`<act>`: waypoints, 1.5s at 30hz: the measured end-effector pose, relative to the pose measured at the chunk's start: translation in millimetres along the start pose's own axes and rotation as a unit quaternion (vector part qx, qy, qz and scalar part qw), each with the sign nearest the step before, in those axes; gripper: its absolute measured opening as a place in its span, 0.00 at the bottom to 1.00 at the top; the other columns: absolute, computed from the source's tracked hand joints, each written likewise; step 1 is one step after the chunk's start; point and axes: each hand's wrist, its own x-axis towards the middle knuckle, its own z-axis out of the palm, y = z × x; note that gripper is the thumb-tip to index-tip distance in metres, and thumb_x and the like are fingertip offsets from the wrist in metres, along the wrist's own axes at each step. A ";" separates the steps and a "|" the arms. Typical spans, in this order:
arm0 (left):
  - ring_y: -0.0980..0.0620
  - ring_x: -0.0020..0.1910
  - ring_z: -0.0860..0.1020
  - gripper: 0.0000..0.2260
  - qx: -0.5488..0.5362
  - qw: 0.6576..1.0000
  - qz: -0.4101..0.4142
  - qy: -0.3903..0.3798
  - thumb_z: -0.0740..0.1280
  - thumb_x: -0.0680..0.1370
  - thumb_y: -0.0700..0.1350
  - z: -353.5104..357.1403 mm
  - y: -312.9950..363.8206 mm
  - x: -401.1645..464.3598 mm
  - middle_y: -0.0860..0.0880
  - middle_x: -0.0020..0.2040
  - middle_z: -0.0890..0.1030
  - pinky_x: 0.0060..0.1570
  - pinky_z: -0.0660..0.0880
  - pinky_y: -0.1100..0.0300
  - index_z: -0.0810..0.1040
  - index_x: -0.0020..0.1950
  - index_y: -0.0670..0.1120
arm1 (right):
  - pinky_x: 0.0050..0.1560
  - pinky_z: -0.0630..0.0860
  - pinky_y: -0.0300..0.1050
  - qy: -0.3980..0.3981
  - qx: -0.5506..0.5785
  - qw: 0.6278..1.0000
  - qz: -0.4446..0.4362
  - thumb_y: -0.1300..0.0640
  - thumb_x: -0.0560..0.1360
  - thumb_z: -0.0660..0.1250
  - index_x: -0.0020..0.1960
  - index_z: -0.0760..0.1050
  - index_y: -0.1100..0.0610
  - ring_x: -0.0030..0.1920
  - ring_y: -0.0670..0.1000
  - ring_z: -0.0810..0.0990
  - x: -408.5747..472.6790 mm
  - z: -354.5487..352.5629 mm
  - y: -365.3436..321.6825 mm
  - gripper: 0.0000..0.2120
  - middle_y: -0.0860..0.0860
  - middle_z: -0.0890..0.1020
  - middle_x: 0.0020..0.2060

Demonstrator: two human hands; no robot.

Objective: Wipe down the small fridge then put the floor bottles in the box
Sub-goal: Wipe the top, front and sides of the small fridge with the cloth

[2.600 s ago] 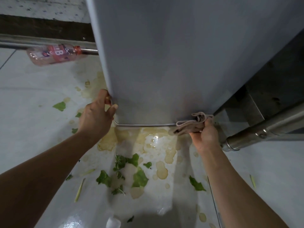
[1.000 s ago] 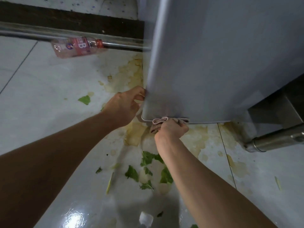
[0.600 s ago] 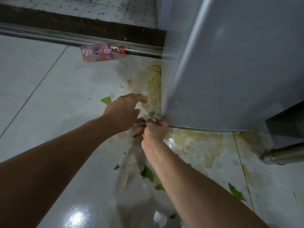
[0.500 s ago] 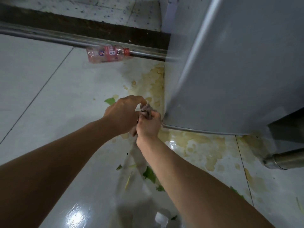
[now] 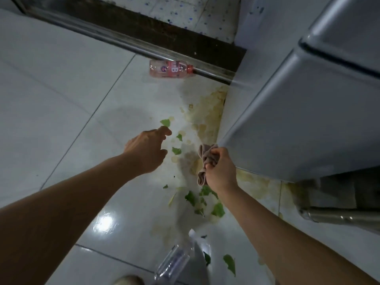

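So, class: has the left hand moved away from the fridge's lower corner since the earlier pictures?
Yes. The left hand has left the fridge corner and hangs open over the floor, leftward.

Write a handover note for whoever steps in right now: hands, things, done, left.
Left hand: free, loosely open above the floor.
Right hand: grips the bunched cloth at the fridge lower corner.
Pink bottle lies on the floor by the metal rail; clear bottle lies near your feet. No box in view.
Done: cannot tell how much of the fridge is wiped.
Left: finish wiping, then box both bottles. Leaf scraps and stains remain on the floor.
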 end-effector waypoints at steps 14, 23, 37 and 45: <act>0.48 0.61 0.75 0.22 -0.002 0.999 -0.039 -0.023 0.65 0.77 0.46 -255.4 115.1 -140.4 0.52 0.64 0.75 0.59 0.73 0.50 0.64 0.69 0.54 | 0.29 0.70 0.33 -0.104 -0.016 0.994 -0.025 0.71 0.74 0.61 0.42 0.70 0.48 0.38 0.44 0.75 -111.1 -160.4 -237.9 0.17 0.47 0.77 0.42; 0.48 0.62 0.75 0.21 -0.013 1.000 -0.011 0.026 0.65 0.78 0.46 -407.3 176.2 -183.7 0.49 0.66 0.75 0.60 0.73 0.52 0.65 0.70 0.52 | 0.46 0.74 0.40 -0.125 -0.078 0.986 -0.076 0.70 0.75 0.60 0.54 0.74 0.54 0.46 0.49 0.76 -157.2 -252.0 -376.1 0.14 0.53 0.75 0.53; 0.50 0.64 0.72 0.23 0.092 0.978 0.179 -0.050 0.64 0.77 0.50 -547.1 123.1 -120.9 0.53 0.67 0.72 0.61 0.70 0.55 0.63 0.70 0.55 | 0.35 0.67 0.23 0.099 -0.167 0.981 -0.001 0.69 0.74 0.64 0.53 0.78 0.55 0.42 0.44 0.77 -165.6 -278.1 -503.9 0.13 0.46 0.79 0.44; 0.47 0.56 0.76 0.18 0.103 0.946 0.283 -0.117 0.64 0.77 0.48 -585.3 151.9 -72.3 0.48 0.60 0.77 0.53 0.74 0.56 0.66 0.67 0.52 | 0.51 0.75 0.40 0.175 -0.165 0.967 0.081 0.67 0.74 0.64 0.57 0.77 0.56 0.53 0.54 0.80 -166.6 -288.8 -524.9 0.14 0.53 0.82 0.51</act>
